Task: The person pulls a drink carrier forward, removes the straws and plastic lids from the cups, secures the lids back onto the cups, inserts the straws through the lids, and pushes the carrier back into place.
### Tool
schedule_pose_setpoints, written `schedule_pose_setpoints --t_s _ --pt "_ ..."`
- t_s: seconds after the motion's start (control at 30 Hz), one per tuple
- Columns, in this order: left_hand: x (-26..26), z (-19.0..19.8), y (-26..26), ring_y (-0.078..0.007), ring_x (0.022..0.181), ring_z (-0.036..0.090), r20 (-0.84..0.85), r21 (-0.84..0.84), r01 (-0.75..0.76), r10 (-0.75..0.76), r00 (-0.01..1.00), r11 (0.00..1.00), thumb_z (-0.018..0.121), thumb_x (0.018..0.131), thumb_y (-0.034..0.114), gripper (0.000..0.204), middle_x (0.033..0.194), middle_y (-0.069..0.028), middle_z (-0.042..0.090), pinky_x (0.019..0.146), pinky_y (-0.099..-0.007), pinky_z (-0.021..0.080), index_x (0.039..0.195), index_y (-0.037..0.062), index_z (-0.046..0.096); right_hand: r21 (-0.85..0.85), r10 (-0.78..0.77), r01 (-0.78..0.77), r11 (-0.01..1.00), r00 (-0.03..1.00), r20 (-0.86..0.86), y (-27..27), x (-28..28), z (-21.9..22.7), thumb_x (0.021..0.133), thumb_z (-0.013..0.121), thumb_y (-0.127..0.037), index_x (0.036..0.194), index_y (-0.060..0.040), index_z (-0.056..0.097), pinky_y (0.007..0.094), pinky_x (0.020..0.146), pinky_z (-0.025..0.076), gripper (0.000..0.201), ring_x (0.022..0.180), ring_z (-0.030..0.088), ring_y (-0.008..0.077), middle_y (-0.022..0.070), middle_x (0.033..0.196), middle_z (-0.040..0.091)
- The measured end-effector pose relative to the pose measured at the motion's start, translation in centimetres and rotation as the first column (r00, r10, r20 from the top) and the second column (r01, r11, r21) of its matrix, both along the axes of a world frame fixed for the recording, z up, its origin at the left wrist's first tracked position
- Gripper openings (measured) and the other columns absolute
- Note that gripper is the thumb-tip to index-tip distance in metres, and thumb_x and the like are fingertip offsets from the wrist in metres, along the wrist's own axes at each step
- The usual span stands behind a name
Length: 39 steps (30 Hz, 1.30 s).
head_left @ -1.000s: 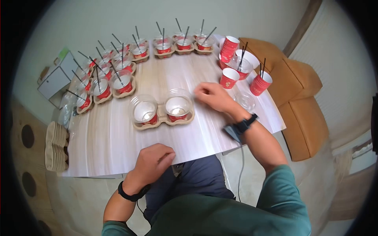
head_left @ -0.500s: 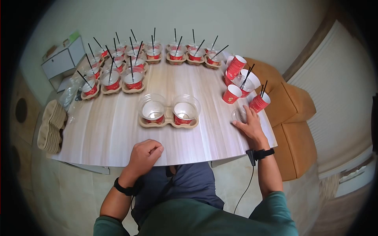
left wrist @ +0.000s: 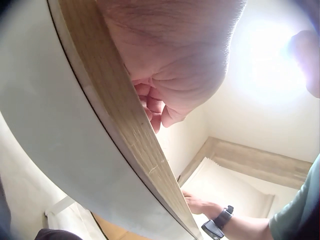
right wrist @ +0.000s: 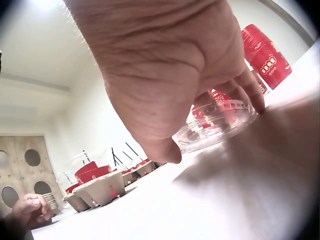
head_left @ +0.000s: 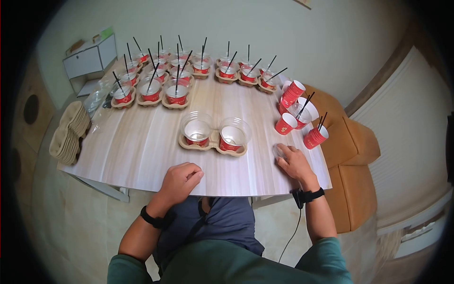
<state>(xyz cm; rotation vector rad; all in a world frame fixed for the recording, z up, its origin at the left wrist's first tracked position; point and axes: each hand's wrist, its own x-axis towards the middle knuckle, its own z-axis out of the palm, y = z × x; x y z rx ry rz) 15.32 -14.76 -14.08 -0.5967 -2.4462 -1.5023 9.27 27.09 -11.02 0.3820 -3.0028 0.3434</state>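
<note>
Near the table's right front, my right hand (head_left: 294, 162) is spread over a clear plastic lid (right wrist: 220, 122), thumb on one side and fingers on the other. The lid lies low at the tabletop, partly hidden by the hand. My left hand (head_left: 182, 179) rests at the front table edge, fingers loosely curled, holding nothing. Between the hands and farther back stands a two-cup cardboard carrier (head_left: 214, 142). It bears a left red paper cup (head_left: 196, 135) and a right red paper cup (head_left: 231, 139), both topped with clear plastic and without straws.
Rows of red cups with black straws (head_left: 177, 92) stand in carriers along the back and left. At right are a red cup stack (head_left: 292, 94), a single red cup (head_left: 286, 123) and nested cups with straws (head_left: 316, 137). Stacked empty carriers (head_left: 71, 132) sit at the left edge.
My right hand has moved from beside the cup carrier rightward to the clear lid, and its fingers now surround it. My left hand stays by the front edge. The head view has shifted.
</note>
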Motion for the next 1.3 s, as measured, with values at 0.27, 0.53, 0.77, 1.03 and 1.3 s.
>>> schedule_pose_setpoints --t_s 0.27,0.53,0.77,1.03,1.3 --pt "0.0 -0.2 0.0 -0.0257 0.066 0.062 0.057 0.001 -0.008 0.008 0.998 1.000 0.070 0.095 0.017 0.018 0.078 -0.0133 0.067 0.063 -0.0383 0.049 0.092 -0.0010 0.071 0.041 0.001 0.001 0.999 0.999 -0.037 -1.9 1.4 0.8 0.090 0.063 -0.019 0.134 -0.0052 0.064 0.0541 0.091 0.056 0.047 0.096 0.068 0.0491 0.0300 0.100 0.072" --pt "0.0 -0.2 0.0 -0.0248 0.061 0.059 0.024 0.015 -0.014 0.013 1.000 1.000 0.072 0.095 0.016 0.018 0.076 -0.0109 0.066 0.061 -0.0374 0.048 0.090 -0.0010 0.070 -0.542 0.046 -0.056 0.838 0.998 -0.032 -7.4 5.3 1.4 0.100 0.064 -0.018 0.131 0.0029 0.066 0.0411 0.087 0.057 0.037 0.097 0.074 0.0352 0.0237 0.103 0.075" --pt "0.1 0.1 -0.1 -0.0413 0.137 0.051 -0.267 -0.149 0.058 -0.096 0.959 0.987 0.088 0.080 0.029 0.084 0.156 -0.0254 0.042 0.112 -0.0465 0.046 0.150 0.0029 0.049 -0.957 0.372 0.237 0.170 0.884 0.284 -16.3 6.6 -2.6 0.107 0.060 -0.012 0.140 0.0055 0.059 0.0320 0.086 0.060 0.037 0.107 0.073 0.0195 0.0118 0.121 0.074" --pt "0.2 0.0 -0.2 -0.0477 0.142 0.044 -0.249 -0.276 0.109 -0.180 0.952 0.955 0.092 0.073 0.037 0.101 0.163 -0.0275 0.033 0.117 -0.0539 0.040 0.156 0.0060 0.044 -0.954 0.446 0.263 0.141 0.844 0.298 -21.5 6.2 -2.7 0.111 0.057 -0.019 0.146 0.0036 0.054 0.0317 0.085 0.062 0.042 0.114 0.070 0.0192 0.0127 0.126 0.070" --pt "0.2 0.2 -0.3 -0.0447 0.132 0.052 -0.226 -0.244 0.119 -0.175 0.958 0.963 0.092 0.073 0.034 0.096 0.156 -0.0245 0.041 0.112 -0.0519 0.045 0.154 0.0074 0.047 -0.950 0.463 0.252 0.186 0.830 0.311 -21.5 6.6 -3.5 0.112 0.055 -0.029 0.151 0.0016 0.051 0.0306 0.088 0.060 0.049 0.112 0.068 0.0178 0.0108 0.127 0.067"
